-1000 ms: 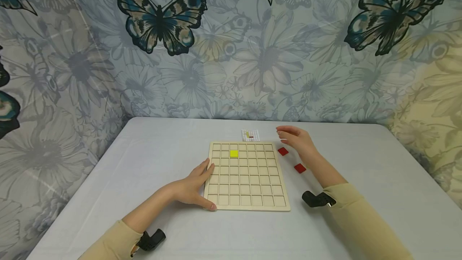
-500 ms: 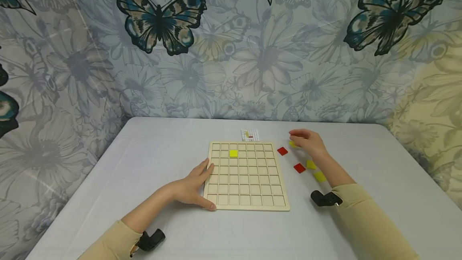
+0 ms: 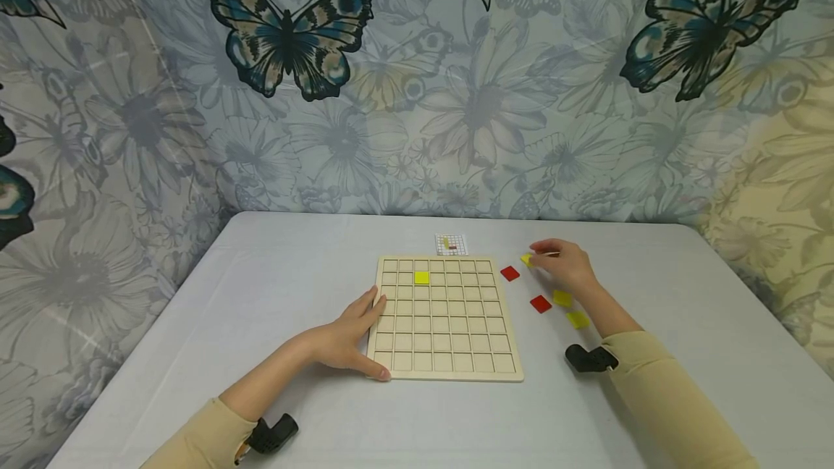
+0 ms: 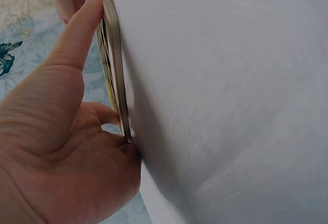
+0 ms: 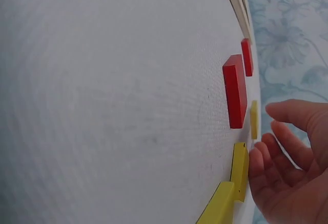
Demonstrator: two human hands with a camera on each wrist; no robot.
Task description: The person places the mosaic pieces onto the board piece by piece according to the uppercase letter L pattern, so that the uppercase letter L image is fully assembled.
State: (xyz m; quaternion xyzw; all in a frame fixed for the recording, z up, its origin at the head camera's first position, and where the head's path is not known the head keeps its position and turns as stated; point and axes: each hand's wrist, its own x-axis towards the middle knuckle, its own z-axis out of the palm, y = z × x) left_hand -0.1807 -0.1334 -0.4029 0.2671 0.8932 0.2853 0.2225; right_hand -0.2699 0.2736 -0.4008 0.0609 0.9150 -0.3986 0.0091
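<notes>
My left hand is spread along the left side of a pale wooden grid board. Its thumb lies at the near left corner, and its fingertips touch the left rim higher up. One yellow square tile sits in a cell of the board's second row from the far side. To the right, my right hand hovers beside a loose yellow tile, partly covered by the fingers. In the right wrist view the thumb and fingers are apart with nothing between them.
Two red tiles, a far one and a nearer one, lie right of the board. Two more yellow tiles, one and another, lie below my right hand. A small printed grid card lies behind the board.
My right hand has moved right, from near the board's far right corner to the loose yellow tile. Yellow tiles hidden under the arm have come into view. The left hand stays put.
</notes>
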